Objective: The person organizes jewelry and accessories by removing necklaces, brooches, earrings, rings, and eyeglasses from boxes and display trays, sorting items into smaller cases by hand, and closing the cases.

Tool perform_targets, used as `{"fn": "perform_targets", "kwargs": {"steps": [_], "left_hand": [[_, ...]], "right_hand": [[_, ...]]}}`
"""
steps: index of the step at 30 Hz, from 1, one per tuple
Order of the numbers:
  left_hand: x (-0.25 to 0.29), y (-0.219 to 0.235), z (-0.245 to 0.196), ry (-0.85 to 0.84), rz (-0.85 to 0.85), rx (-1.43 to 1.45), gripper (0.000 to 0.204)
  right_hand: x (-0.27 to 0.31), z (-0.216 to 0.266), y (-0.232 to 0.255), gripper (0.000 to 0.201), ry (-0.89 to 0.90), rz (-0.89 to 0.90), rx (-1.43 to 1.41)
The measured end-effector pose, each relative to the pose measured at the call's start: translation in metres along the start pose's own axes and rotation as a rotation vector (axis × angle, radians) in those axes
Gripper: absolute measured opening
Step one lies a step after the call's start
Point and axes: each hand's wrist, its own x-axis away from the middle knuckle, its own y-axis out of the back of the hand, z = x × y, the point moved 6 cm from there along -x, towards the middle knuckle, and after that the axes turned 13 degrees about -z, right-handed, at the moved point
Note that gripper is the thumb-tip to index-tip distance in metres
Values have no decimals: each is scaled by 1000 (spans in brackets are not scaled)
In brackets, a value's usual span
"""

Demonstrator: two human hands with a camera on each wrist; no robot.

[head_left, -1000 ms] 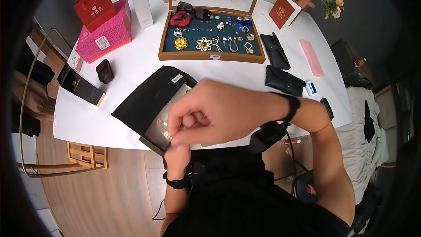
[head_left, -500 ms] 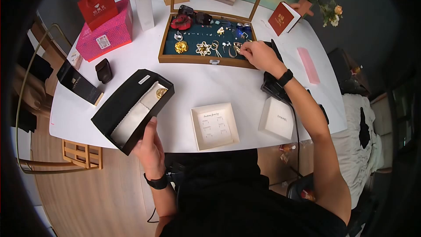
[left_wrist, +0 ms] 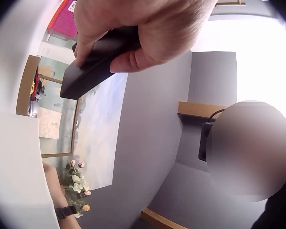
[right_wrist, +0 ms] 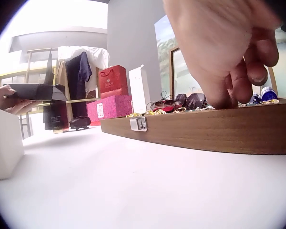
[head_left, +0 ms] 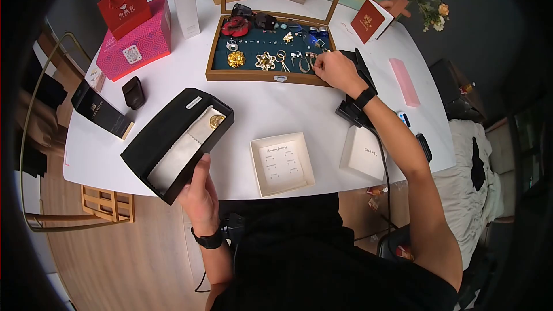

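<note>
My left hand (head_left: 199, 198) grips the near end of a black case (head_left: 158, 124), thumb along its side, holding it tilted over the table's front edge. The case's flap is folded back; inside lie a white cloth lining (head_left: 187, 144) and gold hoop jewelry (head_left: 216, 121). My right hand (head_left: 340, 72) reaches into the right front corner of a wooden jewelry box (head_left: 245, 75), fingers curled down among the earrings. I cannot tell whether its fingertips pinch one. Left of them lie hoop earrings (head_left: 305, 63), a flower brooch (head_left: 265, 61) and a gold rose ornament (head_left: 235, 59).
A shallow white box (head_left: 282, 164) and a white CHANEL box (head_left: 364, 152) stand near the front edge. Black pouches lie under my right wrist, beside a pink box (head_left: 404, 82). At left stand a black carton (head_left: 101, 109), a brown pouch (head_left: 133, 93) and a pink patterned box (head_left: 138, 52).
My right hand has gone from over the black case to the jewelry box's right front corner. My left hand has moved slightly left with the case, whose gold jewelry now shows.
</note>
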Motion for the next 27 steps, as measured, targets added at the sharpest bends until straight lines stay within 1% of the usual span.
{"fn": "perform_targets", "kwargs": {"steps": [3, 9, 12, 14, 15, 16, 17, 18, 20, 22, 23, 24, 26, 27], "left_hand": [[-1, 2, 2, 12, -10, -14, 36], [-3, 3, 3, -27, 16, 18, 38], [-5, 7, 3, -7, 17, 12, 39], [-6, 10, 5, -18, 50, -5, 35], [-6, 11, 8, -14, 48, -8, 35], [-6, 14, 13, 26, 44, -19, 32], [-5, 17, 14, 58, 31, -32, 29], [1, 4, 6, -53, 162, -19, 25], [4, 16, 20, 63, 170, -106, 22], [12, -3, 15, 45, 284, -85, 17], [14, -9, 13, 4, 323, -185, 10], [18, -12, 12, 7, 327, -183, 10], [26, -17, 15, 26, 355, -276, 6], [29, -19, 15, 25, 373, -293, 5]], "right_hand": [[-1, -1, -3, 10, 21, 30, 6], [-4, -5, -7, 9, 44, 54, 6], [-5, -4, 5, 14, 65, 30, -17], [-6, 2, 34, 17, -65, -5, -121], [-4, 2, 45, 18, -25, -65, -192], [-1, 4, 56, 18, -28, -57, -196], [3, 16, 70, 18, -4, -78, -345], [6, 31, 81, 17, 26, -88, -506], [19, 62, 99, 14, 53, -28, -613], [35, 107, 123, 9, 257, 12, -562], [43, 128, 132, 9, 362, 25, -588], [46, 135, 131, 9, 360, 23, -582], [59, 161, 131, 17, 608, 91, -586], [63, 167, 127, 16, 699, 52, -591]]}}
